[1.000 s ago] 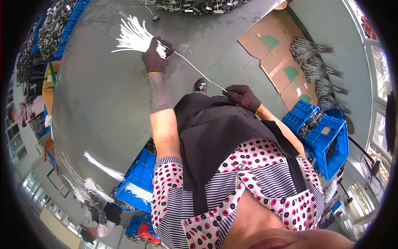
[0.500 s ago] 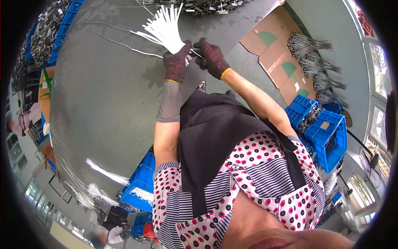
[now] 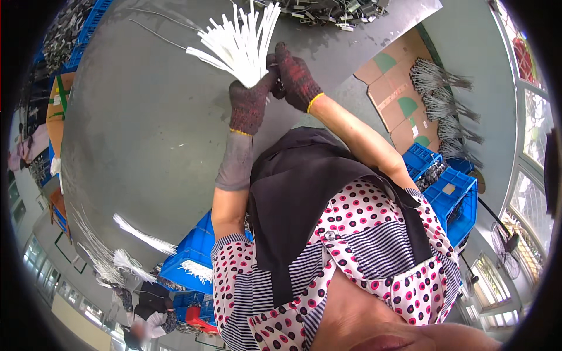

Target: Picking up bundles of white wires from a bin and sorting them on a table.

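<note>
Above the grey table, my left hand [image 3: 248, 106], in a dark red-and-black knit glove, is closed around the gathered end of a bundle of white-sleeved wires [image 3: 239, 51]. The sleeves fan out away from me, and a few thin wires trail off to the left. My right hand [image 3: 297, 81], gloved the same way, meets the left hand at the right side of the bundle. Its fingers are pressed together with the thumb side raised; whatever they pinch is hidden. A grey sleeve covers my left forearm.
The grey table [image 3: 146, 128] bears a heap of small metal parts [image 3: 339, 13] at its far edge. White wire bundles [image 3: 143, 234] lie at the near left, beside a blue crate [image 3: 190, 257]. Blue crates [image 3: 453, 199], cardboard [image 3: 398, 88] and grey wire bundles [image 3: 442, 82] are on the right.
My hands have come together; the right fingers, earlier apart from the left hand with a single wire between, now touch it. The bundle has tilted a little to the right.
</note>
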`<state>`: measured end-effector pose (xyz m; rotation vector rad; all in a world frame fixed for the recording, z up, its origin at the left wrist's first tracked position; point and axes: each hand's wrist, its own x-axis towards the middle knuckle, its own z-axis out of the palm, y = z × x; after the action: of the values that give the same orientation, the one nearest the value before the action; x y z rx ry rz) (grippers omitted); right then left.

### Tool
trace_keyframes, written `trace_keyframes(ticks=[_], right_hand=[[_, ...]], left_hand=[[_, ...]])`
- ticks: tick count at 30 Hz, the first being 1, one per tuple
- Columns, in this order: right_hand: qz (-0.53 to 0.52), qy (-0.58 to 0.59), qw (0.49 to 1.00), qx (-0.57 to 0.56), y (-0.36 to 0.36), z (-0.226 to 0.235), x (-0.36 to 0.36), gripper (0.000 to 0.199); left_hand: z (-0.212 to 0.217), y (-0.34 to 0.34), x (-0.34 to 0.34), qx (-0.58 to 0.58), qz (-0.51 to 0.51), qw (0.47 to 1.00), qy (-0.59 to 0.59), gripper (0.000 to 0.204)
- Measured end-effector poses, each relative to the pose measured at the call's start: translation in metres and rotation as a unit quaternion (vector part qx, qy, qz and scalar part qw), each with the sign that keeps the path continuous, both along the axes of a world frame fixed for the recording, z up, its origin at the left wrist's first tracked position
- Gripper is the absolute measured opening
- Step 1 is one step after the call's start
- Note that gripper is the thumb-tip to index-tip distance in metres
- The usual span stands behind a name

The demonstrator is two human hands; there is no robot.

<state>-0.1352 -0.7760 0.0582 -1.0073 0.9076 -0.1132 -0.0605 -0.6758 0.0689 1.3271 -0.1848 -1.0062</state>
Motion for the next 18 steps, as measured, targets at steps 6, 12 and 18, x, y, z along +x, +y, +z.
trace_keyframes(ticks=[6, 12, 18], right_hand=[[0.043, 0.021, 0.99, -0.133, 0.007, 0.004, 0.035, 0.059], [0.279, 0.105, 0.854, -0.427, -0.022, -0.03, 0.084, 0.044], [0.07, 0.158, 0.791, -0.587, -0.074, -0.066, 0.144, 0.051]], left_hand=[[-0.002, 0.018, 0.016, 0.039, 0.028, 0.994, -0.093, 0.019], [-0.062, 0.037, 0.046, 0.221, 0.087, 0.964, -0.121, 0.023], [-0.068, 0.049, 0.055, 0.224, 0.15, 0.958, -0.093, 0.016]])
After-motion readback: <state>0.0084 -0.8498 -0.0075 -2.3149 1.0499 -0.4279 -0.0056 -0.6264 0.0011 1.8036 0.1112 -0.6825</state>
